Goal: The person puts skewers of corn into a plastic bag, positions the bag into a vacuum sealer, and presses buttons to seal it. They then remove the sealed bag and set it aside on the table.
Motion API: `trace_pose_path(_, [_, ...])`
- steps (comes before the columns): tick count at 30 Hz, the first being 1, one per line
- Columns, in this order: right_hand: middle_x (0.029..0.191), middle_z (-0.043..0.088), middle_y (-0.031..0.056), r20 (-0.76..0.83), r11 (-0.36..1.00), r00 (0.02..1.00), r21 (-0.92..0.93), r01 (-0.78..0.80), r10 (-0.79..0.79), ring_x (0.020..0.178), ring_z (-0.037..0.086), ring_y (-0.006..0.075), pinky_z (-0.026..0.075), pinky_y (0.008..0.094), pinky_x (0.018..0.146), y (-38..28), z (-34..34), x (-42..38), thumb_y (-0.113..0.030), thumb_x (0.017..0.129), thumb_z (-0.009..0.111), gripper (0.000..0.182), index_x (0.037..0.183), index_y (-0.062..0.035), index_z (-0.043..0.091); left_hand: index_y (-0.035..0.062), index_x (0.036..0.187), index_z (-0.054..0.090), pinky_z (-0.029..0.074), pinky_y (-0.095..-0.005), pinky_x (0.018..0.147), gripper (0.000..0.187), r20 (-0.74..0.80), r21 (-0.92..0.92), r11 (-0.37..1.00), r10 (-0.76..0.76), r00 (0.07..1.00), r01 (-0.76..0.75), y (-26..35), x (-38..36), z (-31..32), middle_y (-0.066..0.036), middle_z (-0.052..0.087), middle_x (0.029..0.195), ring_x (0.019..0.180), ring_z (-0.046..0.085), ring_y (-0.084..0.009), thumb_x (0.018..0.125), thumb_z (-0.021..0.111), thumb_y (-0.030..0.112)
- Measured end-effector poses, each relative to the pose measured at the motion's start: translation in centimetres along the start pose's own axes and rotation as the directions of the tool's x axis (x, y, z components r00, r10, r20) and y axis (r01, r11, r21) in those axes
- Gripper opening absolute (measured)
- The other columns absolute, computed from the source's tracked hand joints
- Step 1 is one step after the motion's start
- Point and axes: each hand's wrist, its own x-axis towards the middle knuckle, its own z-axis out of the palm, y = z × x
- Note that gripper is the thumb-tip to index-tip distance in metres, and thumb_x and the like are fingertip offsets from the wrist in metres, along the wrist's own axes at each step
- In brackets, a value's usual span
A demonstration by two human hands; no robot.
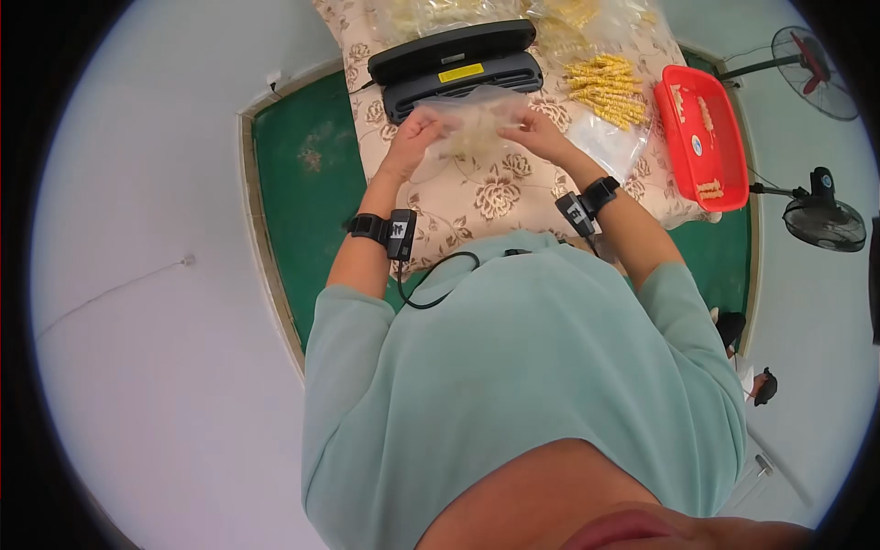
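Observation:
A clear plastic bag (478, 126) with something pale in it is stretched between my two hands, just in front of a black vacuum sealer (458, 78). My left hand (422, 136) has its fingers closed on the bag's left side. On the right side, my right hand (538, 134) pinches the bag. The sealer's lid is raised, and a yellow label shows inside it. The bag's upper edge overlaps the sealer's front. What exactly is in the bag I cannot make out.
A pile of yellow twisted sticks (607, 90) lies right of the sealer, near a flat clear bag (610, 145). Further right is a red plastic basket (666, 137) with a few pale pieces. More filled bags (431, 16) are at the back. Two fans (825, 223) stand at the right.

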Motion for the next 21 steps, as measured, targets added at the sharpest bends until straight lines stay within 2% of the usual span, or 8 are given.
trace_pose_path(2, [0.119,0.061,0.0035,0.014,0.973,0.974,0.047,-0.228,0.227,0.107,0.055,0.0122,0.044,0.0267,0.092,0.2,0.1,0.4,-0.023,0.093,0.060,0.034,0.122,-0.0058,0.060,0.0088,0.096,0.051,0.046,-0.0284,0.088,0.004,-0.009,-0.011,1.000,-0.006,1.000,0.005,0.2,0.1,0.0,-0.008,0.065,0.109,0.101,0.060,-0.0150,0.097,0.050,0.013])
trace_pose_path(5, [0.109,0.066,0.0037,-0.027,0.982,0.982,0.043,-0.184,0.186,0.100,0.058,0.0110,0.045,0.0257,0.089,-0.1,0.4,0.9,-0.021,0.097,0.053,0.029,0.118,-0.0049,0.063,0.0109,0.098,0.051,0.047,-0.0334,0.093,0.005,-0.100,-0.099,0.993,-0.080,0.992,0.070,0.5,0.2,-0.1,-0.011,0.062,0.116,0.106,0.060,-0.0202,0.098,0.049,0.015])
trace_pose_path(10, [0.102,0.068,0.0034,0.042,0.986,0.986,0.034,-0.164,0.163,0.093,0.062,0.0112,0.049,0.0259,0.083,-1.9,-0.1,1.8,-0.021,0.096,0.053,0.028,0.116,-0.0047,0.064,0.0133,0.102,0.049,0.051,-0.0462,0.091,0.005,-0.126,-0.360,0.928,-0.146,0.981,0.092,0.8,-0.3,-0.3,-0.016,0.060,0.119,0.111,0.059,-0.0319,0.098,0.047,0.016])
trace_pose_path(14, [0.095,0.068,0.0041,0.040,0.943,0.951,0.123,-0.308,0.305,0.086,0.064,0.0107,0.053,0.0257,0.075,-1.8,-0.5,2.1,-0.023,0.094,0.058,0.026,0.109,-0.0037,0.067,0.0112,0.103,0.048,0.053,-0.0475,0.087,0.008,-0.121,-0.378,0.916,-0.193,0.974,0.134,-0.1,-0.9,0.1,-0.018,0.060,0.119,0.110,0.059,-0.0328,0.098,0.049,0.018])
trace_pose_path(15, [0.095,0.068,0.0041,0.040,0.942,0.951,0.127,-0.310,0.307,0.086,0.064,0.0107,0.053,0.0257,0.075,-1.3,-0.5,2.1,-0.023,0.094,0.058,0.026,0.109,-0.0037,0.067,0.0093,0.103,0.048,0.054,-0.0464,0.085,0.010,-0.169,-0.354,0.915,-0.265,0.949,0.193,-0.4,-0.9,0.4,-0.019,0.059,0.119,0.107,0.061,-0.0319,0.098,0.049,0.018])
trace_pose_path(17, [0.092,0.068,0.0044,0.019,0.857,0.867,0.148,-0.494,0.497,0.080,0.063,0.0104,0.053,0.0252,0.072,0.4,-0.4,2.1,-0.025,0.092,0.061,0.025,0.103,-0.0030,0.068,0.0075,0.104,0.048,0.055,-0.0452,0.084,0.013,-0.216,-0.328,0.909,-0.336,0.917,0.257,-1.6,-0.6,0.7,-0.019,0.059,0.119,0.104,0.062,-0.0309,0.097,0.050,0.018])
trace_pose_path(19, [0.090,0.067,0.0043,0.005,0.829,0.847,0.202,-0.522,0.532,0.078,0.063,0.0105,0.053,0.0253,0.071,3.2,-0.1,1.9,-0.025,0.092,0.061,0.025,0.101,-0.0029,0.067,0.0031,0.114,0.045,0.057,-0.0425,0.076,0.021,-0.253,-0.273,0.892,-0.428,0.867,0.360,-3.2,0.1,0.5,-0.018,0.061,0.114,0.096,0.064,-0.0267,0.096,0.050,0.013])
trace_pose_path(21, [0.087,0.067,0.0042,-0.038,0.771,0.796,0.283,-0.571,0.604,0.074,0.063,0.0122,0.053,0.0258,0.069,5.3,0.4,1.8,-0.025,0.091,0.062,0.024,0.098,-0.0020,0.066,0.0018,0.113,0.047,0.058,-0.0414,0.075,0.022,-0.299,-0.315,0.874,-0.462,0.835,0.370,-4.2,0.7,1.0,-0.017,0.062,0.110,0.093,0.065,-0.0258,0.095,0.051,0.012])
